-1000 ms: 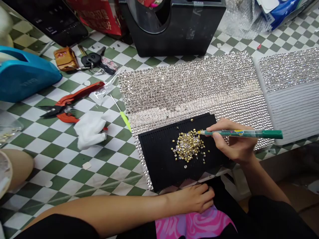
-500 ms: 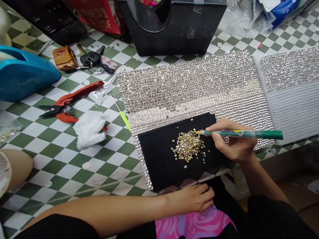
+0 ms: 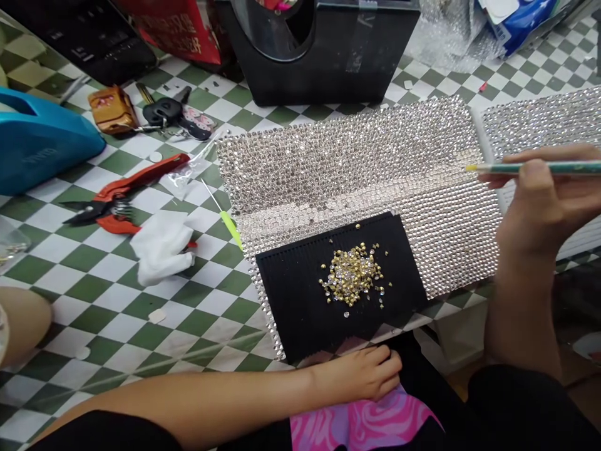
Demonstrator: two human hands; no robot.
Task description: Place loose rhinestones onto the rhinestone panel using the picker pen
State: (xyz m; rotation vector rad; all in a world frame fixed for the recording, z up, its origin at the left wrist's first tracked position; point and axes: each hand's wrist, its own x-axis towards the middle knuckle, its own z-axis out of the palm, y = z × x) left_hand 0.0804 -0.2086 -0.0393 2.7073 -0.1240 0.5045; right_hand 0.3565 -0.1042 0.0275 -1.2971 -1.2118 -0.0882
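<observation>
My right hand point(image 3: 539, 200) is raised at the right edge and pinches a green pen tool point(image 3: 526, 168), whose yellow tip points left over the rhinestone-covered sheet point(image 3: 347, 169). A black ridged tray point(image 3: 300, 294) lies on the sheet's near part with a heap of gold rhinestones point(image 3: 352, 275) in its middle. My left hand point(image 3: 364, 373) rests with curled fingers at the tray's near edge, on a pink patterned cloth point(image 3: 361, 423). I see nothing in it.
Red pliers point(image 3: 122, 197), a white tissue point(image 3: 159, 244), a green-handled pick point(image 3: 228, 219), keys point(image 3: 169, 114) and a blue case point(image 3: 37, 141) lie on the checked table at left. A black holder point(image 3: 328, 47) stands at the back. A second partly studded panel point(image 3: 544, 125) sits at right.
My right hand lifted the pen off the rhinestone heap and moved it up and to the right, above the sheet's right edge. The left hand stayed put.
</observation>
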